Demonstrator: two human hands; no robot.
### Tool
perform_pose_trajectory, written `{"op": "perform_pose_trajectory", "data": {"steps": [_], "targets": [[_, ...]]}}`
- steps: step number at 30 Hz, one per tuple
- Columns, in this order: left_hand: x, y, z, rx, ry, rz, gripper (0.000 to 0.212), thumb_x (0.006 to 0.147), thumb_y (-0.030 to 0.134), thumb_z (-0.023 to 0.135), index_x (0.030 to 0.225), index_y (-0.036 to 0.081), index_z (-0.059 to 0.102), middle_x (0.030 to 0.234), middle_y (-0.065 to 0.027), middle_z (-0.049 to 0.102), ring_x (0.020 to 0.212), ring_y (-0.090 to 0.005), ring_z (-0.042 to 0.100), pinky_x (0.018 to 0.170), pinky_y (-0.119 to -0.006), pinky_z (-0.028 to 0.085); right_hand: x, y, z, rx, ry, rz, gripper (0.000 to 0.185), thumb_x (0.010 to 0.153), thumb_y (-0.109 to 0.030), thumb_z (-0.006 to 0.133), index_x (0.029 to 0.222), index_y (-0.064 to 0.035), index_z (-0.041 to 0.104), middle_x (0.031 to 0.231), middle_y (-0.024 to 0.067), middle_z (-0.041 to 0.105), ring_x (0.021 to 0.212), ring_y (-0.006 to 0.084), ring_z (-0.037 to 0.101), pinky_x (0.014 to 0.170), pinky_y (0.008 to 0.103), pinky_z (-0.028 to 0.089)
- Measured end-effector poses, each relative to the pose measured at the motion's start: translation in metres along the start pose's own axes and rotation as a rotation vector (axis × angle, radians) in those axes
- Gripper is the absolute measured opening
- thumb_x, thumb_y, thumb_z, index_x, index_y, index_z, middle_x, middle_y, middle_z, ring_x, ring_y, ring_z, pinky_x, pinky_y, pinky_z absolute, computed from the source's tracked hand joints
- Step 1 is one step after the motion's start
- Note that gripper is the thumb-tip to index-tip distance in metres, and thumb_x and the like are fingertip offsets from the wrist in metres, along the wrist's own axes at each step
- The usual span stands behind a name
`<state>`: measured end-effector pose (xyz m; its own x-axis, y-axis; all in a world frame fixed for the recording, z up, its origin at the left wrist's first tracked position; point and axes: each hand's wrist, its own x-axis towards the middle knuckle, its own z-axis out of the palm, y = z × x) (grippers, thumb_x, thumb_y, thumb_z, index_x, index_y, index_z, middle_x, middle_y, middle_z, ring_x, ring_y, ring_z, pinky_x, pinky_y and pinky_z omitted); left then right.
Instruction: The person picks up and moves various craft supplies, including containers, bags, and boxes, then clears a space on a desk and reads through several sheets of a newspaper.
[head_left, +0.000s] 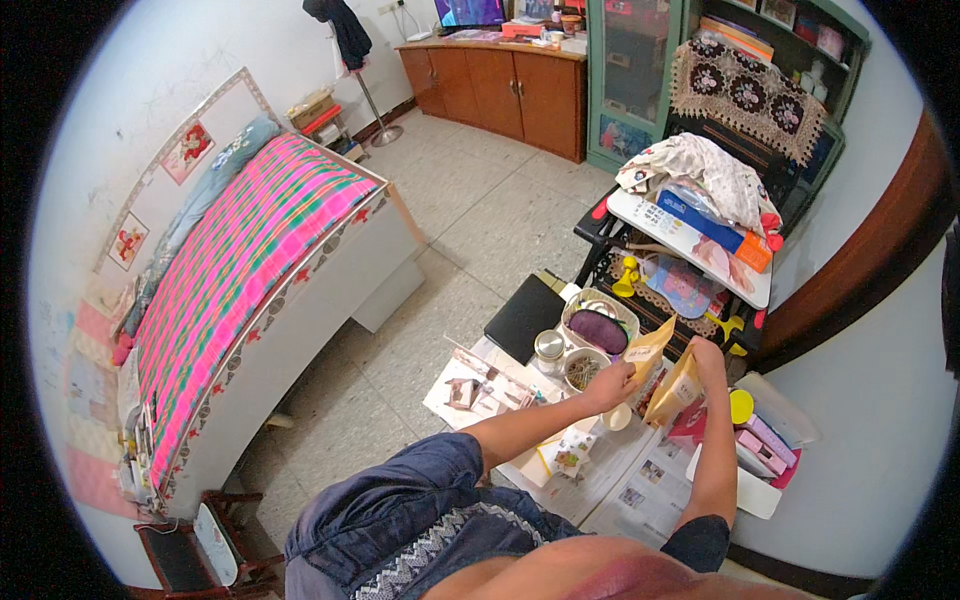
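My left hand (609, 386) grips a tan paper envelope (649, 351) that bears writing. Another such envelope (675, 390) is held by its upper edge in my right hand (709, 362). The two envelopes stand apart, tilted, above the far part of the paper-covered table (615, 487). Just left of my left hand is a round container of small metal-coloured pieces (583, 370); a cream cup (616, 417) sits below my wrist. A glass jar with a metal lid (550, 346) and a basket holding a purple pouch (598, 331) stand beyond.
A black flat case (525, 319) lies at the table's far left corner. To the right are a yellow round lid (740, 406) and pink boxes (765, 442). A black rack (600, 232) carries a white board (690, 240) with cloth. A bed (255, 247) stands at left.
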<state>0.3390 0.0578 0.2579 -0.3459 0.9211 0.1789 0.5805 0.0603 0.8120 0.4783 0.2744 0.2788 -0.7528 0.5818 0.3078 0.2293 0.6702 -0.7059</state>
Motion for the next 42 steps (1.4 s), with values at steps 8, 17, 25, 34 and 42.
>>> {"op": "perform_pose_trajectory", "data": {"steps": [8, 17, 25, 34, 42], "targets": [[0.009, -0.001, -0.002, 0.034, -0.053, -0.182, 0.031, 0.081, 0.029, 0.058, 0.098, 0.003, 0.054, 0.084, -0.0187, 0.058, 0.079, -0.0354, 0.058, 0.069, -0.043, 0.046, 0.009, 0.048, 0.049, -0.023, 0.062, 0.15, 0.036, 0.086, -0.03, 0.048, 0.109, -0.0031, 0.057, 0.108, 0.0171, 0.059, 0.102, 0.0296, 0.056, 0.09, 0.0354, 0.041], [0.002, 0.007, -0.005, -0.015, -0.008, -0.015, 0.025, 0.08, 0.019, 0.065, 0.091, -0.001, 0.056, 0.07, -0.0097, 0.059, 0.061, -0.0167, 0.06, 0.056, -0.029, 0.048, -0.047, 0.01, 0.097, 0.226, 0.338, 0.501, 0.044, 0.082, -0.021, 0.057, 0.124, -0.0076, 0.05, 0.122, 0.0171, 0.052, 0.11, 0.0285, 0.051, 0.094, 0.0347, 0.039], [-0.009, 0.013, -0.018, -0.149, -0.015, -0.071, 0.028, 0.077, 0.018, 0.068, 0.093, -0.002, 0.056, 0.08, -0.0116, 0.056, 0.062, -0.0175, 0.056, 0.057, -0.03, 0.045, -0.13, -0.062, 0.132, 0.003, 0.479, 0.429, 0.067, 0.068, -0.009, 0.06, 0.131, -0.0115, 0.038, 0.129, 0.0205, 0.042, 0.12, 0.0383, 0.038, 0.099, 0.0461, 0.031], [-0.011, 0.018, -0.015, -0.209, -0.057, -0.14, 0.025, 0.083, 0.018, 0.064, 0.098, -0.001, 0.058, 0.084, -0.0083, 0.061, 0.07, -0.0137, 0.056, 0.065, -0.027, 0.047, -0.128, -0.07, 0.167, -0.159, 0.357, 0.786, 0.086, 0.075, -0.016, 0.066, 0.142, -0.0231, 0.013, 0.145, 0.0236, 0.009, 0.132, 0.0459, 0.014, 0.1, 0.0612, 0.022], [-0.016, 0.008, -0.012, -0.16, -0.068, -0.109, 0.021, 0.084, 0.015, 0.061, 0.098, 0.0, 0.058, 0.082, -0.006, 0.061, 0.07, -0.0118, 0.055, 0.064, -0.026, 0.045, -0.125, -0.072, 0.149, 0.305, 0.499, 0.676, 0.057, 0.085, -0.009, 0.048, 0.138, -0.0218, 0.032, 0.137, 0.0299, 0.028, 0.126, 0.0493, 0.025, 0.102, 0.0474, 0.028]]}}
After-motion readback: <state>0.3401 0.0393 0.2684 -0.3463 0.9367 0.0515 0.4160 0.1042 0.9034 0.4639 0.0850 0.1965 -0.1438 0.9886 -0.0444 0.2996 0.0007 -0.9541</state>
